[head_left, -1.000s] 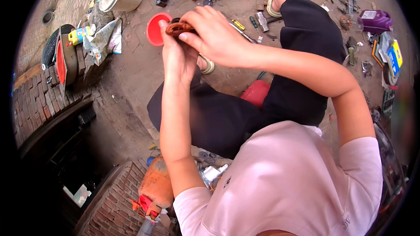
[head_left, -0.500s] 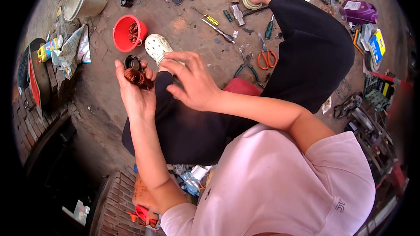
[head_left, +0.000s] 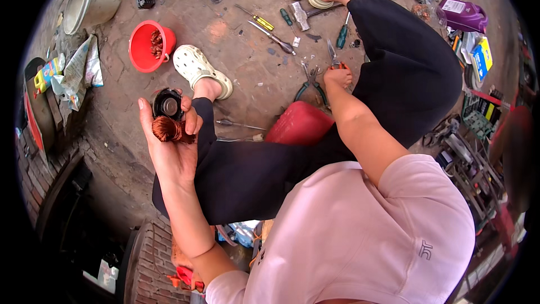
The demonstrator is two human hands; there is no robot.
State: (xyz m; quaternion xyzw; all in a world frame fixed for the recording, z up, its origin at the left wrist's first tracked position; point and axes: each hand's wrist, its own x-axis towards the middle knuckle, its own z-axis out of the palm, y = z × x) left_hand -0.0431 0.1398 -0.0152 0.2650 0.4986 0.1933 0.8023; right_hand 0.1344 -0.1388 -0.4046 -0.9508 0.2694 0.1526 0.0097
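My left hand (head_left: pixel 179 160) is closed around a bundle of copper wire winding (head_left: pixel 167 129) together with a black round cup-shaped part (head_left: pixel 168 104), whose open end shows a metal centre. Both sit up near the fingertips, just below a white clog (head_left: pixel 194 62). Farther right, my right hand (head_left: pixel 338 78) is closed at the orange handles of a pair of scissors (head_left: pixel 332 52) lying on the ground with the blades pointing away. The fingers hide most of the handles. Close by on the left lie green-handled pliers (head_left: pixel 305 85).
A red bucket (head_left: pixel 136 55) holds copper scraps. Beyond the scissors are a hammer (head_left: pixel 300 17), a green screwdriver (head_left: pixel 342 35), a yellow one (head_left: pixel 262 22) and a knife (head_left: pixel 274 38). A red container (head_left: pixel 301 125) stands between my legs. A purple jug (head_left: pixel 464 16) is at right.
My right hand has moved from beside the winding, rightward to the scissors, and taken hold of their handles. My left hand has tilted, turning the black part's open end into view.
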